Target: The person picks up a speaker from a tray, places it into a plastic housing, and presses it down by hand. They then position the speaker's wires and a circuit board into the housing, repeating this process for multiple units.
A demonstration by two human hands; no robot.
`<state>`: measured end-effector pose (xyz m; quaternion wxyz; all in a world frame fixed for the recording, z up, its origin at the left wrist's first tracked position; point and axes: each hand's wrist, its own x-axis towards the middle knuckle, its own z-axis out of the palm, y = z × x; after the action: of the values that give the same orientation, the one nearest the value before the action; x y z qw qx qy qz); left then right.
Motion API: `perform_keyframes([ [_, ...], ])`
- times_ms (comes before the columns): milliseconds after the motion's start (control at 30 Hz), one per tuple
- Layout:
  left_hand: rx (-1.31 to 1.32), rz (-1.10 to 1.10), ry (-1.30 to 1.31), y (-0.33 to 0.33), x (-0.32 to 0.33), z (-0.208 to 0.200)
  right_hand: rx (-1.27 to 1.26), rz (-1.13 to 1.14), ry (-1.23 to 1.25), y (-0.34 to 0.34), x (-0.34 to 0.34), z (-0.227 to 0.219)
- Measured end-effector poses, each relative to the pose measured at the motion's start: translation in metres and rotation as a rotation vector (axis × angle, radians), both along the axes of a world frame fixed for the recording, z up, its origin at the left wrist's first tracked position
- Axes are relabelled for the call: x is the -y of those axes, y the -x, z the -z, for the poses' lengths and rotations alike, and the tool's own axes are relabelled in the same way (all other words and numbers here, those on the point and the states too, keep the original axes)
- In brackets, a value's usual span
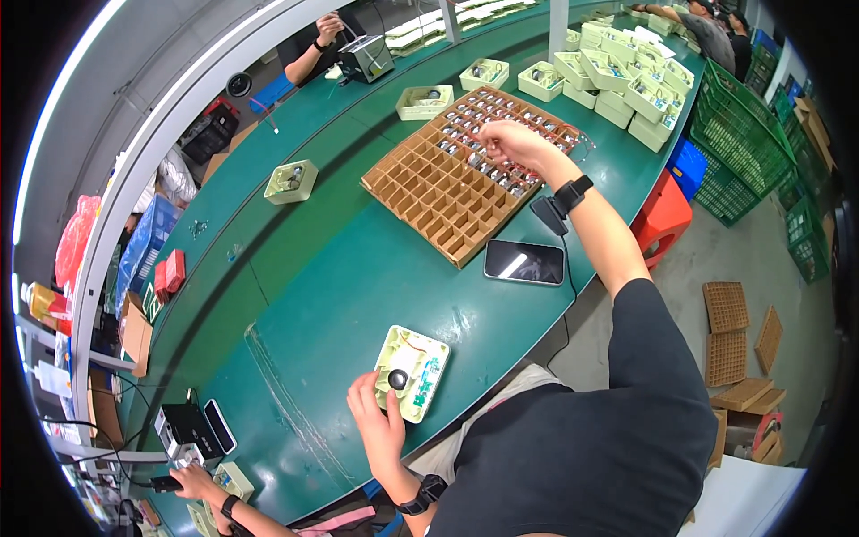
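Observation:
A pale green plastic housing (432, 354) lies face up on the green table in front of me. It has a round black part (398, 379), a thin red wire and a green circuit board inside. My left hand (379, 419) grips its near left edge, thumb and fingers by the black part. Stretched out ahead, my right hand (508, 143) is over a cardboard divider tray (429, 199), fingers pinched together. What they hold, if anything, is hidden. Small round metallic parts with wires fill the tray's far and right cells; its near left cells hold nothing.
A black phone (524, 262) lies right of the tray beside a dark device (548, 217) with a cable. Stacked pale housings (617, 67) stand far right; another housing (291, 182) sits left. A co-worker's hand (192, 481) is at lower left. Green crates (738, 125) stand beyond the table.

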<state>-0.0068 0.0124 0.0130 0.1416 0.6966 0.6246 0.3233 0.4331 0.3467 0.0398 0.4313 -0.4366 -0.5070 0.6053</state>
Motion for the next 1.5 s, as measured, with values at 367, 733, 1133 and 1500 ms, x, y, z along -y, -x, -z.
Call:
perform_keyframes([
  [367, 0.260, -0.045, -0.260, -0.016, 0.002, -0.034, -0.437, -0.502, -0.063, 0.130, 0.131, -0.087],
  [733, 0.389, 0.144, 0.013, -0.020, 0.036, -0.016, -0.538, -0.990, 0.178, 0.226, 0.246, -0.028],
  [1133, 1.035, 0.063, 0.122, -0.020, 0.030, 0.021, -0.110, -0.601, -0.395, 0.223, 0.256, 0.015],
  [1500, 0.740, 0.039, 0.029, -0.011, 0.021, 0.023, 0.113, -0.430, -0.647, 0.236, 0.251, 0.016],
])
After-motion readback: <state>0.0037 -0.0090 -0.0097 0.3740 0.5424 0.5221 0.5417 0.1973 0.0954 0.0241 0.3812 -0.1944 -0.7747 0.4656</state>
